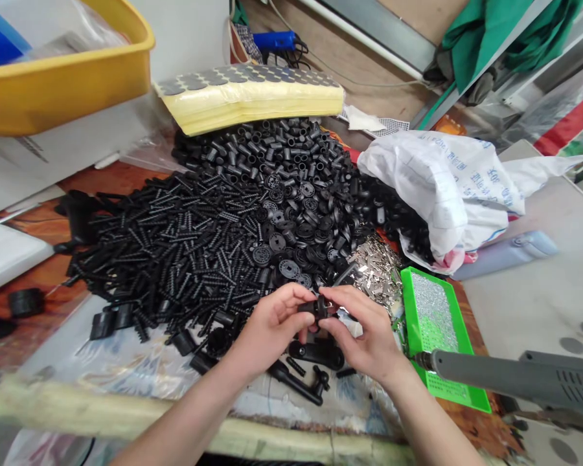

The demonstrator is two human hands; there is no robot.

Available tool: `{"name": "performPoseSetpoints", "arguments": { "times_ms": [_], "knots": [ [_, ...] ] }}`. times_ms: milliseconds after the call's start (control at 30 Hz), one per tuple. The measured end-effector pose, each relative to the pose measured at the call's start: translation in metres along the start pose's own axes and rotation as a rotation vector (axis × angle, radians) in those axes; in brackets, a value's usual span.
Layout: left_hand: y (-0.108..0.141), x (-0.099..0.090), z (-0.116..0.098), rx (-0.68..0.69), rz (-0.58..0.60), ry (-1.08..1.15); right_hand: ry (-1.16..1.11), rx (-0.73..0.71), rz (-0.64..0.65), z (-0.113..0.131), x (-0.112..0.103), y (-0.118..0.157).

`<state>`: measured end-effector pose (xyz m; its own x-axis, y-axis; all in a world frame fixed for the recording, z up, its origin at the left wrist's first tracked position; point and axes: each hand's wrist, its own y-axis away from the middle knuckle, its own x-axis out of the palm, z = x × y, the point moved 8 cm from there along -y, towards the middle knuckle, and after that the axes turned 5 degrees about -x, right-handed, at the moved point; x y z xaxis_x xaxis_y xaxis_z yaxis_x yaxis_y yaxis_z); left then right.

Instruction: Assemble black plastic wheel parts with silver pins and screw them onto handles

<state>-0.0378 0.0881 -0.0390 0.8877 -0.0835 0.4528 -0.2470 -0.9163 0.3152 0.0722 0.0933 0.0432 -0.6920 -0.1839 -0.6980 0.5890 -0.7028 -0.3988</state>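
Between my two hands is a small black plastic part; my fingers cover much of it. My left hand pinches its left side with thumb and forefinger. On its right side, my right hand closes thumb and fingers, with a bit of shiny metal showing there. Just below lie a black crank-shaped piece, a black handle and a short black screw-like rod. Behind the hands spreads a pile of black ribbed rods, round black discs and short tubes.
Small metal plates are heaped right of the pile. A green tray holds tiny silvery pieces, with a grey power screwdriver reaching over it. A white sack, a yellow bin and a stack of sticker sheets stand around.
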Motion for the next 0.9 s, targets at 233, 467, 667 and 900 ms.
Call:
{"name": "performPoseSetpoints", "arguments": {
  "times_ms": [233,467,667,900],
  "knots": [
    [0.0,-0.001,0.002,0.004,-0.013,-0.098,0.074,-0.154,0.131,0.001,0.005,0.001],
    [0.002,-0.006,0.002,0.143,-0.073,-0.326,-0.058,-0.018,0.051,-0.009,0.006,-0.001],
    [0.0,-0.004,0.002,0.08,-0.027,-0.238,0.042,-0.137,0.118,-0.002,0.004,0.003],
    [0.001,0.0,-0.006,0.14,-0.024,-0.271,-0.029,-0.007,0.007,-0.005,-0.004,-0.001]
  ]
}}
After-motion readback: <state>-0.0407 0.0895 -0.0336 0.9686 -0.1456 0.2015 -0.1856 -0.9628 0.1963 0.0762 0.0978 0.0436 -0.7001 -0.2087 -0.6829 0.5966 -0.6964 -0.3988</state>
